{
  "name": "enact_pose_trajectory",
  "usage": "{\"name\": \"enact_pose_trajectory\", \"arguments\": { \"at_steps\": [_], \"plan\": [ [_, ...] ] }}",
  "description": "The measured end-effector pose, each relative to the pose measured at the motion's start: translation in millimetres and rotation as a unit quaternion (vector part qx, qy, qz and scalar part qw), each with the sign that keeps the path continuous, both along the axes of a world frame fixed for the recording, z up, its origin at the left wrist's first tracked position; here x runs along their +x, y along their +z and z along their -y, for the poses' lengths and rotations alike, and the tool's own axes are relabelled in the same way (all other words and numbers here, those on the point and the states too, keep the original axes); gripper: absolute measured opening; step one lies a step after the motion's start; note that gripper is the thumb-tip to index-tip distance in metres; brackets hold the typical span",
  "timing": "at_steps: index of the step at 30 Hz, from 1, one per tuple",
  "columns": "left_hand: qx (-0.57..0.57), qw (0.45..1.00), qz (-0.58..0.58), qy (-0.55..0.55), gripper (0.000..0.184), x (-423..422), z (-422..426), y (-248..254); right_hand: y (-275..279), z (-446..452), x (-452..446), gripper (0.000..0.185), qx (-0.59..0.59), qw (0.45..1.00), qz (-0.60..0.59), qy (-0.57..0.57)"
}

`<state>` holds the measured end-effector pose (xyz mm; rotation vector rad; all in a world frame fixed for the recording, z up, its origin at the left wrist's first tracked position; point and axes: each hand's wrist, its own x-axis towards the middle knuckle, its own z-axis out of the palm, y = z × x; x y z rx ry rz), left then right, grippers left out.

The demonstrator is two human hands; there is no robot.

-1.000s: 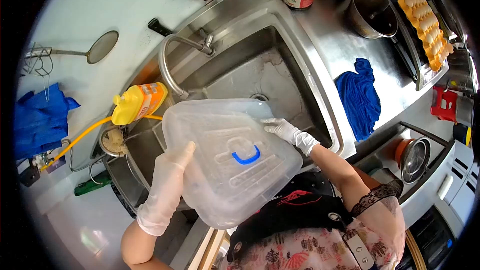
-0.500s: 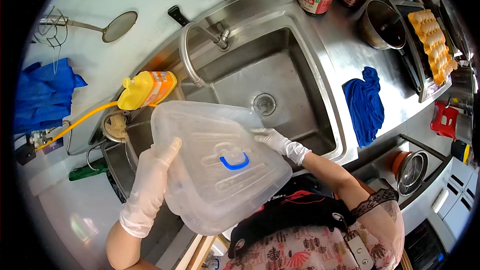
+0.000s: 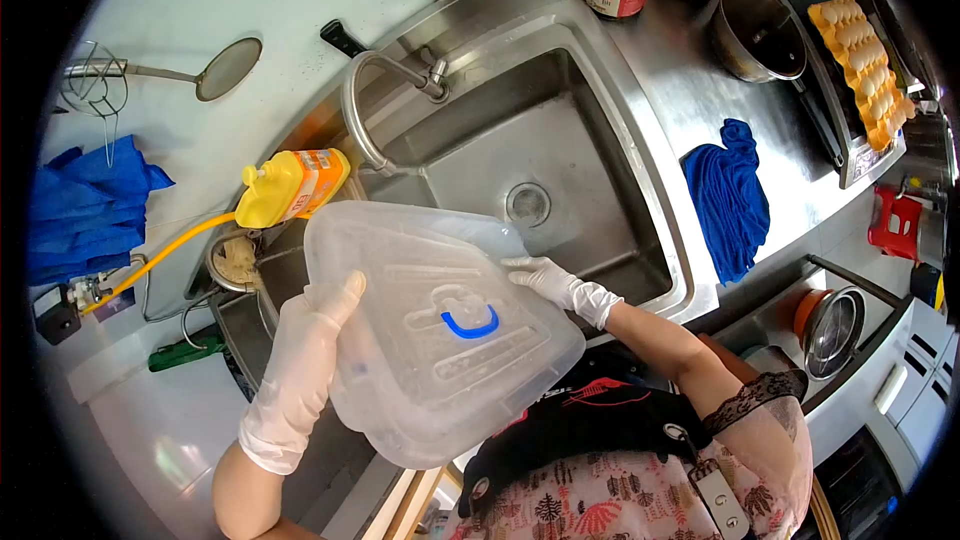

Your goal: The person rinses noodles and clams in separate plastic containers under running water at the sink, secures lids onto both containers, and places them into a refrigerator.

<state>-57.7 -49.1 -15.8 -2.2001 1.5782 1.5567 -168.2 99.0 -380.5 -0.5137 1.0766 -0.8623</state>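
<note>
Between my two gloved hands is a large translucent plastic box [image 3: 400, 380], tilted, with a blue handle [image 3: 470, 325] on the face toward me. My left hand [image 3: 325, 325] grips its left edge, the thumb lying on the near face and the fingers hidden behind. On the right edge, my right hand [image 3: 550, 285] is closed at the rim, its fingers partly hidden. The box hangs over the front left of the steel sink [image 3: 490, 155], whose drain shows just beyond it. A curved faucet [image 3: 360, 125] rises behind the sink.
A yellow bottle [image 3: 295, 185] stands left of the faucet, near a strainer [image 3: 235, 260]. On the right counter lie a blue cloth [image 3: 727, 205], a pot [image 3: 755, 35] and a tray of eggs [image 3: 855, 70]. Two knives hang at the back; a blue towel [image 3: 90, 205] hangs at the left.
The view has shifted slightly, so the sink and counter items appear a little further left and up. The box and both hands keep nearly the same place and hold.
</note>
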Motion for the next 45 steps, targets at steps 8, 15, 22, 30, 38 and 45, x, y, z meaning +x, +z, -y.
{"name": "enact_pose_trajectory", "arguments": {
  "at_steps": [8,15,22,30,38,45],
  "plan": [
    [0.011,1.000,-0.009,0.012,0.028,-8,-2,2,0,-4,4,0.037,-0.001,1.000,0.015,0.005],
    [-0.007,1.000,0.015,0.000,0.031,-5,-9,11,18,-2,8,0.036,0.029,0.998,0.057,0.010],
    [0.004,0.998,0.042,-0.037,0.038,7,-9,13,10,-7,15,0.037,0.007,0.998,0.062,0.016],
    [-0.027,0.999,0.019,-0.013,0.033,0,-18,21,8,-17,26,0.042,0.000,0.992,0.129,-0.015],
    [-0.030,0.999,0.025,-0.024,0.036,-4,-28,29,27,-18,24,0.040,0.016,0.988,0.151,-0.015],
    [-0.028,0.998,0.044,-0.033,0.037,-22,-36,38,29,-26,27,0.039,0.033,0.978,0.203,-0.035]
  ]
}}
